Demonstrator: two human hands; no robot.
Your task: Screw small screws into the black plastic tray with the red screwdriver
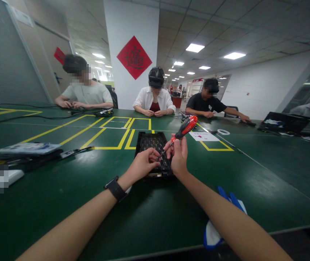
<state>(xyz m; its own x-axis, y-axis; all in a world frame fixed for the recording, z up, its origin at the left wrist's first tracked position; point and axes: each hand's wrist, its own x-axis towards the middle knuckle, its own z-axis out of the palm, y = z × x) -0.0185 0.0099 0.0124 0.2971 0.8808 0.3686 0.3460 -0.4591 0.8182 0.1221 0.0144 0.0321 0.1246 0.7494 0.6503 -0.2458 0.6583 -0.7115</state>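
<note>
A screwdriver [185,128] with a red and black handle is in my right hand [179,156], its fingers wrapped round the lower handle. The tool slants, handle up to the right, and its thin shaft runs down to the left. At the tip, my left hand [144,162] is closed in a pinch; what lies between its fingers is too small to make out. Both hands are over a black open case [137,142] on the table. Its inside has a patterned dark surface, partly covered by my hands. A dark watch [116,189] circles my left wrist.
Blue and white gloves [211,233] lie under my right forearm. On the green table [89,224] are a white paper [203,136], a tape roll [223,132], cables and a flat box [29,148] at left. Several people sit along the far side.
</note>
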